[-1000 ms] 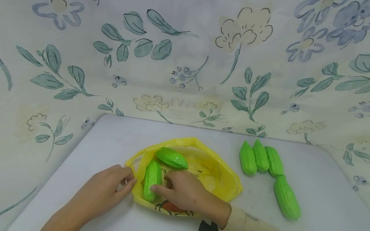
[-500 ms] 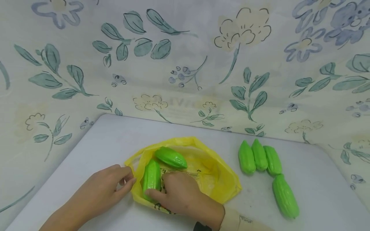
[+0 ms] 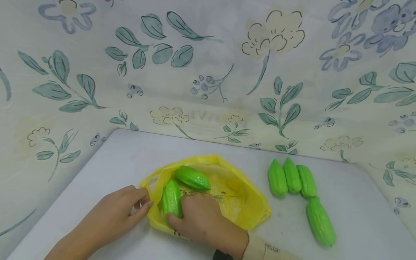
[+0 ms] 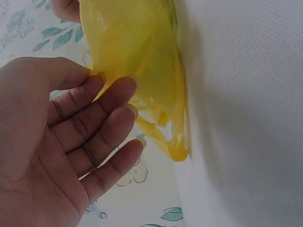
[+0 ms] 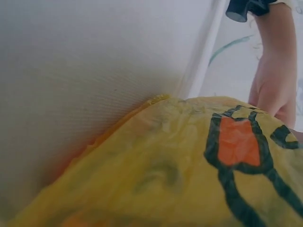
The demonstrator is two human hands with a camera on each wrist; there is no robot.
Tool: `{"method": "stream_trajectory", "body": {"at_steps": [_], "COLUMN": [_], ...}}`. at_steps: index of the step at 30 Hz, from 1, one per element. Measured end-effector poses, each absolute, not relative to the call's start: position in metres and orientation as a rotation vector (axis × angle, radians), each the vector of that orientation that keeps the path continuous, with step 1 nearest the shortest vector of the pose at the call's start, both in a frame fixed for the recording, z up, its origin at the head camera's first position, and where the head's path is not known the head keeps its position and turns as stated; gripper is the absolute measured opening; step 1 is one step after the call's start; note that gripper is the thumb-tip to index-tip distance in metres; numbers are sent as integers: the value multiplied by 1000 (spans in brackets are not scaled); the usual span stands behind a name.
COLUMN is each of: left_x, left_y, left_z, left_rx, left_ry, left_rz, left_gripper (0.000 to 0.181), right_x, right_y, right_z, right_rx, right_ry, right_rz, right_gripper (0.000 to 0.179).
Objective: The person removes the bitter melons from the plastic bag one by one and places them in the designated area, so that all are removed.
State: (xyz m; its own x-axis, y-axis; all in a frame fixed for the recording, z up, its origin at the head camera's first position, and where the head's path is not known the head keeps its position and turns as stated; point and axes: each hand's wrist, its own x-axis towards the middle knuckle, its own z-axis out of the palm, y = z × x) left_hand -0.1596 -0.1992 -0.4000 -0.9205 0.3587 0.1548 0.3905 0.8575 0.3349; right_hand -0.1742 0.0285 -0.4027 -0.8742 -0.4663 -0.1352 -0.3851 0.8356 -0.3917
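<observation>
A yellow plastic bag [image 3: 242, 187] lies on its side on the white table, mouth spread wide. My left hand [image 3: 121, 207] pinches the bag's left edge between thumb and index finger; its other fingers are loosely bent in the left wrist view. Reaching inside, my right hand [image 3: 199, 218] grips the near end of a glossy green ribbed fruit [image 3: 171, 198], star-fruit-like, its thumb over that end; the other fingers are hidden. Behind it in the bag rests a second green ribbed fruit [image 3: 192, 177]. In the right wrist view the bag's printed side [image 5: 189, 165] covers the right hand.
To the right of the bag, several more green ribbed fruits [image 3: 277, 178] lie on the table [image 3: 136, 151]; one fruit [image 3: 321, 222] is nearer the front. A flower-patterned cloth [image 3: 208, 72] hangs behind and beside the table.
My right hand has moved slightly left and closed in on the near fruit in the bag. That fruit has turned, its far end showing rounder. My left hand stays at the bag's edge.
</observation>
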Motion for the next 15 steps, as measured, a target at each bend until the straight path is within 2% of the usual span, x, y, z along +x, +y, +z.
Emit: {"method": "stream_trajectory", "body": {"at_steps": [8, 15], "left_x": [-161, -161], "left_y": [-202, -204], "left_z": [-401, -401], "left_rx": [-578, -582], "left_ry": [-2985, -2989], "left_rz": [-580, -584], "left_gripper": [15, 15], "right_x": [-176, -175], "right_y": [33, 39], "right_z": [-402, -401], "right_rx": [-604, -533], "right_ry": [2737, 2677], "right_rz": [-667, -804], "right_gripper": [30, 28]}}
